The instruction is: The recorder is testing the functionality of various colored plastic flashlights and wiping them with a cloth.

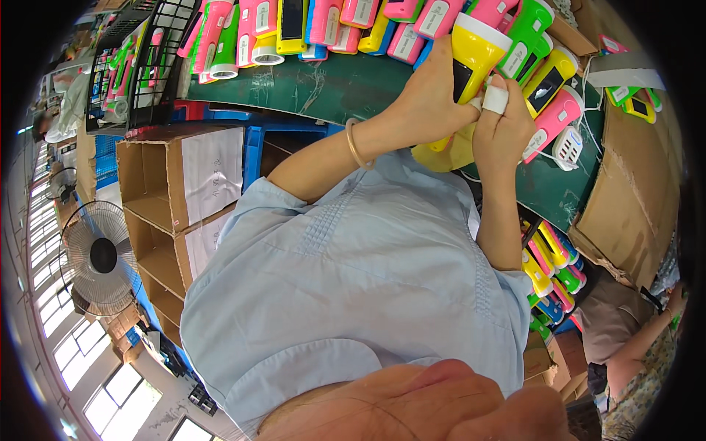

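My left hand (423,106), with a bangle on its wrist, is wrapped round a yellow flashlight (482,45). The flashlight's wide, white-rimmed head points up and away, and a dark panel shows on its body. Close against its lower part is my right hand (506,125), fingers bent and pressed in, with a white wrap round one finger. A pale yellow cloth (450,156) hangs out between the hands and appears gripped by my right fingers, though their tips are partly hidden. Just right of that hand lie a pink flashlight (553,121) and a yellow one (550,81).
Rows of coloured flashlights (353,18) line the far side of the green table (294,92). A white multi-port charger (568,147) with cables sits at right, beside a cardboard sheet (632,184). Left are a black crate (151,66), cardboard compartments (151,180) and a fan (103,255). Another person's arm (640,349) shows lower right.
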Demonstrator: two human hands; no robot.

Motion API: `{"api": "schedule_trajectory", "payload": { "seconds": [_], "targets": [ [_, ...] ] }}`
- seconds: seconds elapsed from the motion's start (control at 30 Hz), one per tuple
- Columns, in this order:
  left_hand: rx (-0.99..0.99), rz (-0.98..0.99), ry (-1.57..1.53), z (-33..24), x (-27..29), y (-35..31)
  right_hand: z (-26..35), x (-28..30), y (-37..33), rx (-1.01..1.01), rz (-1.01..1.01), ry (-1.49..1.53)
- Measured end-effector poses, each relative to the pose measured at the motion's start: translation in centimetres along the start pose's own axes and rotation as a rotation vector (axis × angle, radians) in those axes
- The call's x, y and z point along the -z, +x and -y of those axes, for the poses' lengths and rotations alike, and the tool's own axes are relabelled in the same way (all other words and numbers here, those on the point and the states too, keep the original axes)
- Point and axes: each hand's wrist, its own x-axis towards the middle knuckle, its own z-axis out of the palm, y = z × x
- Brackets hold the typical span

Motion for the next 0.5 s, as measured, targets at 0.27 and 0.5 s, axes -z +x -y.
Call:
{"api": "schedule_trajectory", "payload": {
  "seconds": [0.27,0.5],
  "targets": [
    [0.004,-0.008,0.110,-0.2,0.5,-0.5,0.1,0.6,-0.4,-0.013,0.066,-0.043],
    [-0.025,0.013,0.187,0.3,0.7,-0.8,0.1,1.6,0.7,0.002,0.211,-0.098]
  ]
}}
